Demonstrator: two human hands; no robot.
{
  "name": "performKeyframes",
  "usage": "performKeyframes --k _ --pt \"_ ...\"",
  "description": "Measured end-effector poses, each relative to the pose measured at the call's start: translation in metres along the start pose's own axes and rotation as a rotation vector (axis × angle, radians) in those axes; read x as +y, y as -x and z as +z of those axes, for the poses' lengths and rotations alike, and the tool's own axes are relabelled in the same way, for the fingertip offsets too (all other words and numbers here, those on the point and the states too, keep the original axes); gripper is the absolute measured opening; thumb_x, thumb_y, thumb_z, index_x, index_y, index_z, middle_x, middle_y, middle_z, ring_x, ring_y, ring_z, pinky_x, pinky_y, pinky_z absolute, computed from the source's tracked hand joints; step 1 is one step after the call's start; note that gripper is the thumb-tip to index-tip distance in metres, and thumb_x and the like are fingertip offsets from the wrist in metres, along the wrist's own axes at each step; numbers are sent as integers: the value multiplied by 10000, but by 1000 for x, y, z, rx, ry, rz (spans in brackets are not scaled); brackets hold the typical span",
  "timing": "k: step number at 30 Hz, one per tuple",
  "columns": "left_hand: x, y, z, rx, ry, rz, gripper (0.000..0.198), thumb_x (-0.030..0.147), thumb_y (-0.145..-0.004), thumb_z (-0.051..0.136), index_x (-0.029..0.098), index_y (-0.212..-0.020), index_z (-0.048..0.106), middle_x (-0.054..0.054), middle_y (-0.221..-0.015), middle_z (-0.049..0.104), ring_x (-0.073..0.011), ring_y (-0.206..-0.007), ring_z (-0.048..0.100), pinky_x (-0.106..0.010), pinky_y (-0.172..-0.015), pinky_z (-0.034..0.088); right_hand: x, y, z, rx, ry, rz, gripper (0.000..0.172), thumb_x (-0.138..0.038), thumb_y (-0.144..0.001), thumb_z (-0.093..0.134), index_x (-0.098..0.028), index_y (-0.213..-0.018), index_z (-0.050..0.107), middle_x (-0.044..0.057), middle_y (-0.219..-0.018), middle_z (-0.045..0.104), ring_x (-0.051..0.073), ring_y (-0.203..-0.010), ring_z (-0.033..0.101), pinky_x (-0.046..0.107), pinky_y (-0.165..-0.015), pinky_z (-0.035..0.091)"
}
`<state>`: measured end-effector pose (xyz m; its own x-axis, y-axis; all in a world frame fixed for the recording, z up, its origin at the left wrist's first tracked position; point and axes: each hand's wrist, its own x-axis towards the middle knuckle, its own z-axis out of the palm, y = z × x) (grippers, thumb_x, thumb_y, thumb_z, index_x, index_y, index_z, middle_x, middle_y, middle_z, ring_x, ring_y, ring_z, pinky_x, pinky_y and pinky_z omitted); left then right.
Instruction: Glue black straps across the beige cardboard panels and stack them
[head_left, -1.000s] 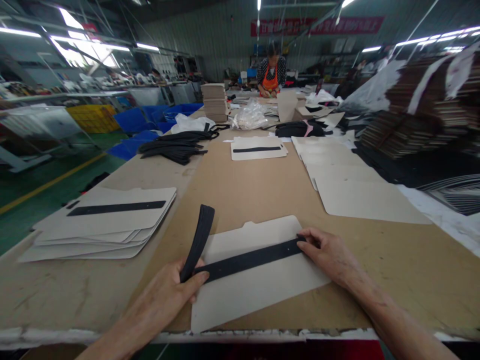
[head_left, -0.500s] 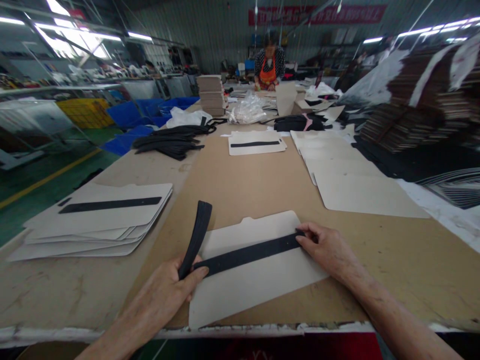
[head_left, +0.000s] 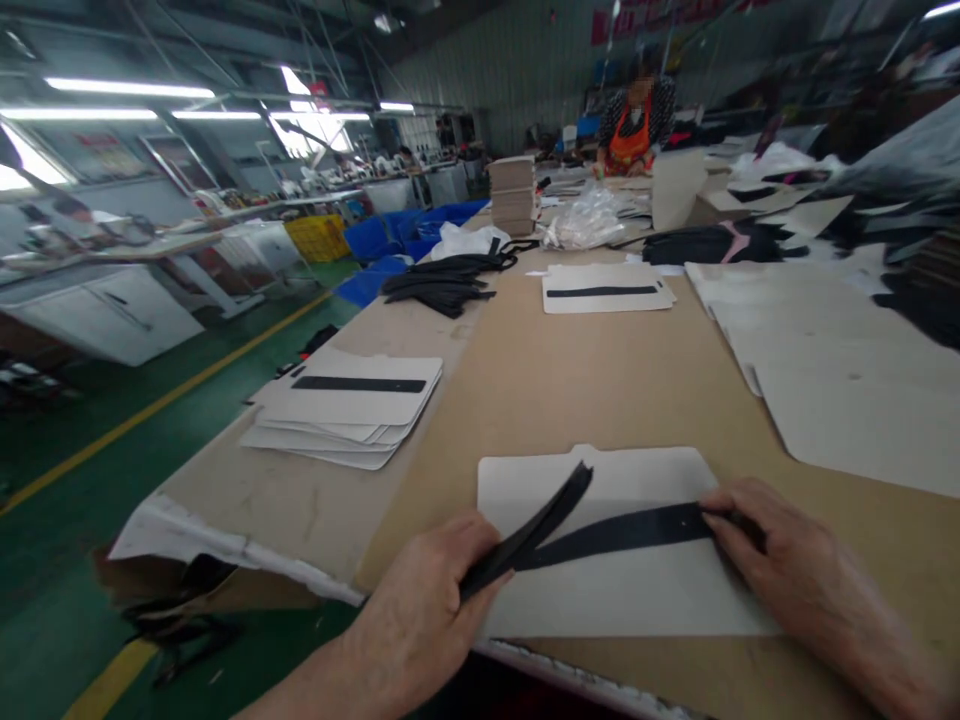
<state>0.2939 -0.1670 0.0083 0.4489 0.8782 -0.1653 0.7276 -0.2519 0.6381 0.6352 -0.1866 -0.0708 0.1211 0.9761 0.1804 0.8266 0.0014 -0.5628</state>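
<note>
A cream-coloured flat panel (head_left: pixel 600 606) with a small tab on its far edge lies at the table's near edge. Across it runs a black strip (head_left: pixel 637 532), slightly bowed. My right hand (head_left: pixel 776 545) pinches the right end of this strip at the panel's right side. Closed round a bundle of black strips (head_left: pixel 555 515), my left hand (head_left: pixel 442 580) is at the panel's left side. The bundle slants up to the right over the panel. The single strip's left end meets the left hand; whether the fingers grip it too is hidden.
To the left lies a stack of panels (head_left: pixel 341 408), a black strip on its top one. Farther off are another panel with a strip (head_left: pixel 607 290), loose black strips (head_left: pixel 442 280) and large cream sheets (head_left: pixel 847 380) on the right. A person in an orange apron (head_left: pixel 630 140) stands at the far end.
The view has swung left. The panel now lies squarer to me. The bundle in my left hand has tipped from near upright to the right, and the single strip bows more.
</note>
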Motion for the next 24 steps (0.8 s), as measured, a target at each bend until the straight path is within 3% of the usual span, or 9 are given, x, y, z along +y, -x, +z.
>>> performKeyframes --k 10,24 --pt "-7 -25 -1 -9 -101 -227 208 321 -875 542 198 -993 661 -86 -949 730 -264 -930 680 -321 -759 458 9 -2 2 6 31 -31 254 -473 -823 500 -271 -850 652 49 -885 678 245 -791 656 375 -711 515" --pt "-9 -35 1 -3 -199 -224 158 318 -846 565 195 -909 641 -79 -866 719 -246 -829 680 -309 -685 435 12 -1 2 -12 27 22 279 -502 -804 482 -279 -842 645 43 -888 664 253 -802 650 408 -730 509"
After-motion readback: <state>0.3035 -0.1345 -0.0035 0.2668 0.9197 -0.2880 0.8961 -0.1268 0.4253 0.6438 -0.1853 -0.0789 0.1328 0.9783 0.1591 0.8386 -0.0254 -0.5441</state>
